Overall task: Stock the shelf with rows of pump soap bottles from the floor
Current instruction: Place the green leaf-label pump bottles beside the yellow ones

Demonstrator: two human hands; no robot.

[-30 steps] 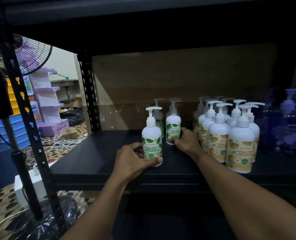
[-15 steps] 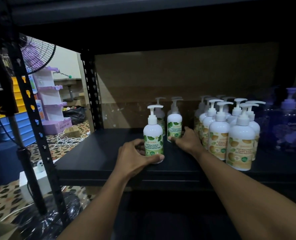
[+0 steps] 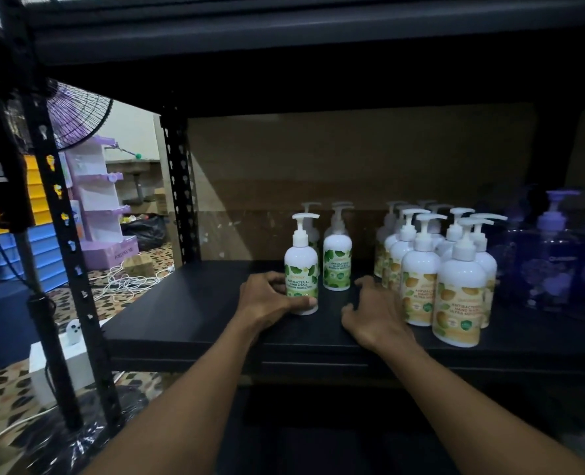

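My left hand (image 3: 267, 301) is wrapped around the base of a white pump bottle with a green leaf label (image 3: 301, 269), which stands upright near the front of the black shelf (image 3: 188, 313). A second green-label bottle (image 3: 337, 262) stands just behind and to the right, with two more behind it. My right hand (image 3: 375, 311) hovers over the shelf with fingers spread, holding nothing, between the green bottles and a group of several orange-label pump bottles (image 3: 459, 296).
Dark purple pump bottles (image 3: 555, 255) fill the shelf's right end. A perforated black upright (image 3: 178, 186) marks the left rear corner, another stands in front at left. Beyond are a fan (image 3: 75, 114), a purple display stand (image 3: 96, 207) and white cables on the patterned floor.
My right hand has let go of the second green-label bottle and drawn back toward the shelf's front. My left hand stays on the front green bottle.
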